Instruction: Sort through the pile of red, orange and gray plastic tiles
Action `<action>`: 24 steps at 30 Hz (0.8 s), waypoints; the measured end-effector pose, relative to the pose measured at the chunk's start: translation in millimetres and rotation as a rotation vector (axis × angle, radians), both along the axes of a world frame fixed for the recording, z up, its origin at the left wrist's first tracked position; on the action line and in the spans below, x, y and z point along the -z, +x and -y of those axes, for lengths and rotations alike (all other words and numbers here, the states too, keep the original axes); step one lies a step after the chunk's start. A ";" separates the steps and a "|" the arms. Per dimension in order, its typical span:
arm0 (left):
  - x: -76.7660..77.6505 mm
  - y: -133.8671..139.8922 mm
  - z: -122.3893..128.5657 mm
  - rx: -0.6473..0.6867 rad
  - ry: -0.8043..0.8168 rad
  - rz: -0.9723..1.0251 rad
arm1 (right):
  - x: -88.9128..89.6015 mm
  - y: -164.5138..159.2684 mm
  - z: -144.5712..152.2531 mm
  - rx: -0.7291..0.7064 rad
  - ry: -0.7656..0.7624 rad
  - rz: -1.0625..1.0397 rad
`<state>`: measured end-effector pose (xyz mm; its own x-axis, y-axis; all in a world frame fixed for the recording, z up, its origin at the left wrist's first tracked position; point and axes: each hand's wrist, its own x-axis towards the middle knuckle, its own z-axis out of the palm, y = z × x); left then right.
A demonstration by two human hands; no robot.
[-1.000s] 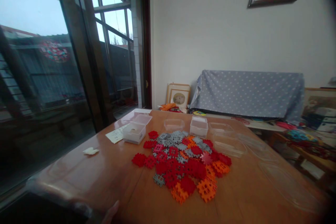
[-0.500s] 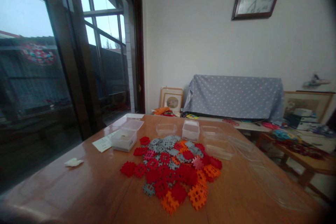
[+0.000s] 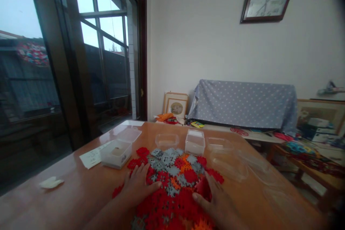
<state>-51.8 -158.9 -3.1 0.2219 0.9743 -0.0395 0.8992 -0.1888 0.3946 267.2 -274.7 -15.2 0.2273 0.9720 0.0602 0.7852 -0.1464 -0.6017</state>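
Observation:
A pile of flat plastic interlocking pieces with notched edges, in red (image 3: pixel 172 205), grey (image 3: pixel 169 160) and orange (image 3: pixel 185 165), covers the middle of the table. My left hand (image 3: pixel 138 185) rests on the pile's left side, fingers spread and thumb pointing inward. On the right side lies my right hand (image 3: pixel 214 196), its thumb and fingers apart around a red piece (image 3: pixel 203 187) that appears tilted up. Whether that hand touches the tilted piece is hard to tell. Both hands hide some of the pieces at the edges.
An open clear box (image 3: pixel 117 154) stands left of the pile beside a written paper (image 3: pixel 93 156). A white-topped box (image 3: pixel 194 143) and a shallow clear tray (image 3: pixel 167 140) stand behind it. More clear containers (image 3: pixel 229 165) lie right. A crumpled white scrap (image 3: pixel 51 182) lies far left.
Both of my hands have come into view from below and now lie on the sides of the pile. The camera view has shifted, and the pile appears closer.

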 end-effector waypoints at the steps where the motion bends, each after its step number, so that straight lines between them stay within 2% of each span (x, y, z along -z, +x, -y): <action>1: 0.8 9.1 -6.5 0.029 0.008 0.025 | -0.5 -10.6 -10.9 -0.026 -0.007 0.021; 5: -3.4 38.3 -19.8 0.252 0.051 0.183 | -6.5 -42.5 -33.7 -0.202 0.026 0.076; 8: -11.5 51.2 -15.8 0.352 0.094 0.304 | -5.5 -42.3 -42.5 -0.313 0.077 0.065; 11: -21.7 56.8 -4.0 0.445 0.140 0.407 | 2.0 -27.5 -51.2 -0.293 0.131 0.021; 13: -28.5 57.0 1.5 0.533 0.089 0.468 | 5.1 -18.9 -56.2 -0.256 0.147 -0.019; 15: -33.4 53.8 -1.1 0.563 0.013 0.535 | 2.6 -16.0 -60.3 -0.272 0.145 -0.074; 17: -34.5 46.5 -14.6 0.520 0.018 0.561 | -6.1 -18.8 -66.1 -0.325 0.154 -0.125; 19: -30.4 35.6 -37.7 0.406 0.127 0.516 | -18.9 -24.6 -77.9 -0.339 0.205 -0.151; 22: -16.4 17.5 -78.3 0.173 0.284 0.352 | -37.0 -33.8 -113.1 -0.274 0.287 -0.125; 24: -4.8 9.2 -101.5 0.069 0.296 0.208 | -44.1 -39.6 -144.2 -0.282 0.271 -0.043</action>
